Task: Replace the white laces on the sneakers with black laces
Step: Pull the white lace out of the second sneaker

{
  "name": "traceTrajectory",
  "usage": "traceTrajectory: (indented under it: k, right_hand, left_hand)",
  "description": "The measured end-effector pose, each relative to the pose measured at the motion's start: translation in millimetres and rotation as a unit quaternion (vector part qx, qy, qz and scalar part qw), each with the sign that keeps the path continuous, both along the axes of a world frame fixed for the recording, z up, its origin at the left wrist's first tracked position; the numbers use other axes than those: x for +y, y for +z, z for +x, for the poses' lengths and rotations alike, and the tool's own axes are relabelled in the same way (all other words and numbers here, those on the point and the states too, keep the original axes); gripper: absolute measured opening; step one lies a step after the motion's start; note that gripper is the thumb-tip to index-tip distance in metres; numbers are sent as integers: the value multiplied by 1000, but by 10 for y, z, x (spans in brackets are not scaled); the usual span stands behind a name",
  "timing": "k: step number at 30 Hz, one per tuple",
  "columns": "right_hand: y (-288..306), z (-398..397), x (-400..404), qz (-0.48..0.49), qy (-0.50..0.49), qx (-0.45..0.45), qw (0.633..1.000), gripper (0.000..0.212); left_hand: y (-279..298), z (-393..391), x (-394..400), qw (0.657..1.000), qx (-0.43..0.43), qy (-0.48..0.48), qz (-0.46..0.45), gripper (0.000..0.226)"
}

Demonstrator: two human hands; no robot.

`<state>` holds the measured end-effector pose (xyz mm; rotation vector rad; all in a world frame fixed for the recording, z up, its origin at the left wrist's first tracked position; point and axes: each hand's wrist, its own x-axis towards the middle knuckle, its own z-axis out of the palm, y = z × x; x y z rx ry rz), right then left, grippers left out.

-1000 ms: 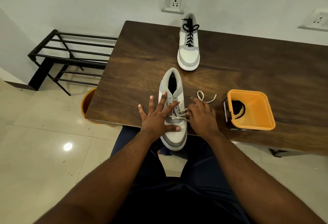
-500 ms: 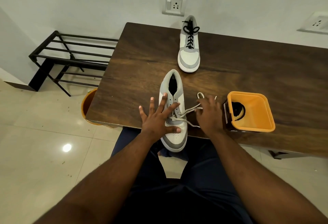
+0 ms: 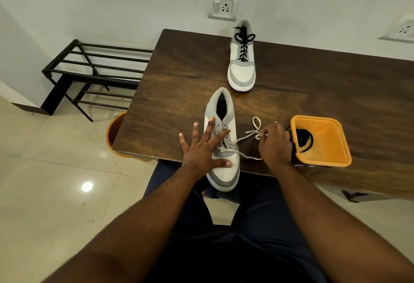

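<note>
The table (image 3: 313, 76) is of dark wood and stands against a pale wall. To its left on the floor there is a black rack (image 3: 89, 74), and an orange bin (image 3: 114, 135) shows partly under the table's left edge. On the table at the right stands an orange tub (image 3: 331, 139) with something dark inside. The far sneaker (image 3: 242, 74) stands near the wall and already has black laces (image 3: 243, 43), tied in a bow. The near sneaker (image 3: 223, 139) lies at the front edge, its toe over the edge toward the person. The left hand (image 3: 201, 148) presses flat on it, the fingers spread wide and straight, the thumb across the toe. The right hand (image 3: 274, 146) is just beside the tub, fingers curled, and pinches the white lace (image 3: 248, 136). This lace runs taut from the lower eyelets to the hand, and a small loop lies on the table beyond the fingers.
</note>
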<state>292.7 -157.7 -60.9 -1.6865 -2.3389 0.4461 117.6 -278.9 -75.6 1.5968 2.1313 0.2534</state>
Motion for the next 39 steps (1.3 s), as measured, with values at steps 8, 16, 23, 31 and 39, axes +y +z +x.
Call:
traceTrajectory:
  k: [8,16,23,31,39]
  right_hand:
    - [92,-98,-346,-43,82,100,991,59]
    - [-46,-288,-604,-79,115,-10,990,82]
    - [-76,-326,-652,-80,91,4,993,76]
    - [-68,-331,-651,-84,87,-18,993,65]
    - [-66,-317,-656,-114,80,7,990,76]
  left_hand:
    - [-38,191,-213,922,-178,249,237,51]
    - [93,112,-64,898,-281,318,119,40]
    - [135,46,5,934,-243,257,55,19]
    - [690,-160,-186,854,-511,32,-88,6]
    - [398,-273,-40,896,-318,306,44,35]
